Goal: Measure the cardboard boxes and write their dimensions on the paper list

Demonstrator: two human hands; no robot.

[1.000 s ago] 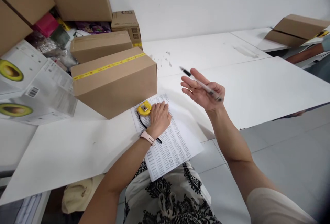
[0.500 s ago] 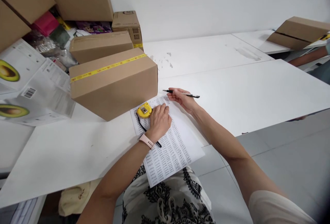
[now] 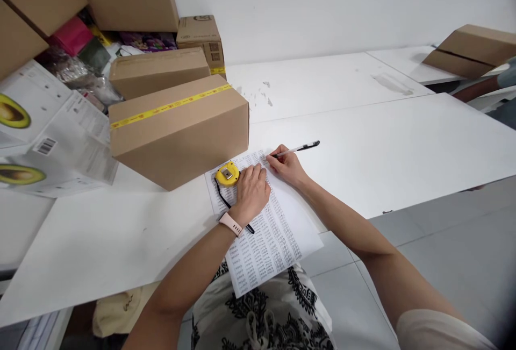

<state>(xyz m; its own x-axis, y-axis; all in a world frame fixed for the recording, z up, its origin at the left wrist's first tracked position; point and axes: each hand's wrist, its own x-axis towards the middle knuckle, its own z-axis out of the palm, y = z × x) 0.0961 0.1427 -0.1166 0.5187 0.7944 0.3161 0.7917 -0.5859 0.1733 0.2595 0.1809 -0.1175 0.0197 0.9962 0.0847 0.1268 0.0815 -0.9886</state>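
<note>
1. The right hand (image 3: 287, 166) pinches a slim pen (image 3: 300, 148) with a pale barrel and black end; its tip is hidden by the fingers, near the paper sheet's top corner.
2. The left hand (image 3: 253, 191) lies flat, fingers close together, on the thin paper sheet (image 3: 262, 242), covering part of its columns, too small to read.
3. Just beside those fingers sits a rounded yellow tape measure (image 3: 228, 173); its black strap disappears beneath the wrist.
4. The sheet overhangs the smooth white tabletop (image 3: 363, 140), near a sharp-cornered cardboard box (image 3: 189, 140).
5. Far right, another person's arm (image 3: 475, 89) is cut off.
</note>
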